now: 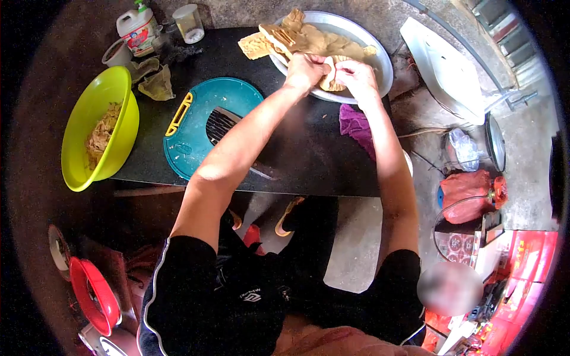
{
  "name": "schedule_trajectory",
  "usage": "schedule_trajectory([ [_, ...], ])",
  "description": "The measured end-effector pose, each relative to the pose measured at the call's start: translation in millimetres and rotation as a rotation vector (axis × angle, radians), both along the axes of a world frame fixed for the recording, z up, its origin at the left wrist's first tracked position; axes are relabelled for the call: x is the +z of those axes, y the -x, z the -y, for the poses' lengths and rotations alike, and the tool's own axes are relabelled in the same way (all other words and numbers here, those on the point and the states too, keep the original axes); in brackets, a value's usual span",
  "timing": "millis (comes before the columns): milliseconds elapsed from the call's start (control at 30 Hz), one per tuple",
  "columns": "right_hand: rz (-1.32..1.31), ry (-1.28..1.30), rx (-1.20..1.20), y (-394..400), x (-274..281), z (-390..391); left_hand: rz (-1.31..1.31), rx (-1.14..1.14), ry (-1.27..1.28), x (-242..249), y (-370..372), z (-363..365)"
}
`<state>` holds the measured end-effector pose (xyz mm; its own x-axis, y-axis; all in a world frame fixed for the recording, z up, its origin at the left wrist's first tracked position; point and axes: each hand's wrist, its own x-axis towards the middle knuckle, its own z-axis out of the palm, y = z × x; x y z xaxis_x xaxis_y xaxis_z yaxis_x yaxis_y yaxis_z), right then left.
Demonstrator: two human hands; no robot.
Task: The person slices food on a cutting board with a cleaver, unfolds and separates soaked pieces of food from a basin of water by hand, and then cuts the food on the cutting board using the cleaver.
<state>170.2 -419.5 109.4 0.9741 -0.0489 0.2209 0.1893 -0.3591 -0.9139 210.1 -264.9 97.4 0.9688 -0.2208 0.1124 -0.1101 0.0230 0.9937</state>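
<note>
Both my hands work over the near edge of a metal basin [385, 65]. Between them is a soft, tan, ridged piece of food [333, 80], its exact kind unclear. My left hand [304, 72] pinches its left side, and my right hand [357, 77] has its fingers closed on the right side. More tan sheets [332, 43] lie in the basin, some slabs jutting over its left rim. Below my left forearm, a wide dark blade [221, 123] rests on a round teal cutting board [178, 155], partly hidden by the arm.
A lime-green bowl [129, 118] with shredded food stands at the counter's left. Behind it are a white jug [138, 32], a clear cup [189, 25] and crumpled scraps [157, 86]. A purple cloth [356, 127] lies by my right forearm. A white sink [445, 71] is to the right.
</note>
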Motion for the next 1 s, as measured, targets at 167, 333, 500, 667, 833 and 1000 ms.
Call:
schedule_trajectory([
  [167, -0.017, 0.032, -0.086, 2, 10, 2, 0.125, -0.104, -0.128, 10, 14, -8],
  [333, -0.019, 0.212, -0.054, 4, 12, 4, 0.271, -0.054, -0.323, 23, 33, -9],
  [500, 0.043, 0.305, -0.186, 1, 9, 5, 0.315, -0.073, -0.4, 21, 30, -3],
  [667, 0.064, 0.169, -0.224, 6, 8, 11, 0.46, 0.047, -0.341, 13, 30, 14],
  [833, -0.011, -0.338, -0.113, 10, 5, 22, 0.233, 0.051, -0.15, 17, 28, 24],
  [1000, -0.062, -0.445, -0.052, 16, 10, 27, 0.057, -0.15, 0.305, 2, 8, 28],
])
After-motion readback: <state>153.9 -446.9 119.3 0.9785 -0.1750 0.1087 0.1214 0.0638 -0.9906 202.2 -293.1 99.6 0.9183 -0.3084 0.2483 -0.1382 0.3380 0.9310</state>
